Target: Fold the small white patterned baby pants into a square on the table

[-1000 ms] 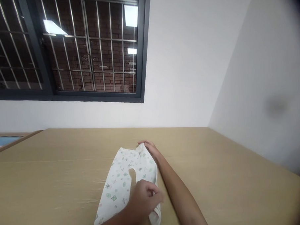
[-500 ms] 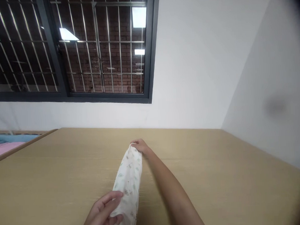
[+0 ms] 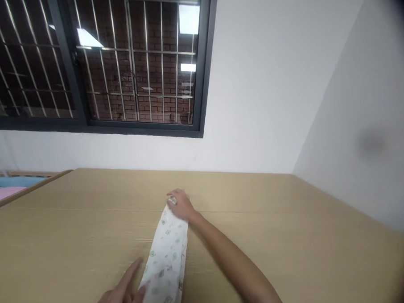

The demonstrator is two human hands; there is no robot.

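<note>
A white cloth [image 3: 166,260] with small green and brown prints is folded into a long narrow strip. It stretches away from me along the tan tabletop, and its near end runs past the bottom of the view. My right hand [image 3: 180,206] is closed on the far end, a bit of fabric showing between thumb and fingers. Low on the left is my left hand [image 3: 116,296], with the index finger stretched out beside the strip and the thumb at its left edge. Its other fingers are curled and partly hidden.
The wide tan tabletop [image 3: 276,237] has a thin seam across it and meets a white wall [image 3: 262,77] at the back and right. A barred window [image 3: 134,60] is above. Blue and pink fabric [image 3: 9,189] lies beyond the raised left edge.
The cloth has come down flatter onto the tabletop. My right hand has shifted slightly left with its far end. My left hand has moved left and down, its fingers off the top of the cloth.
</note>
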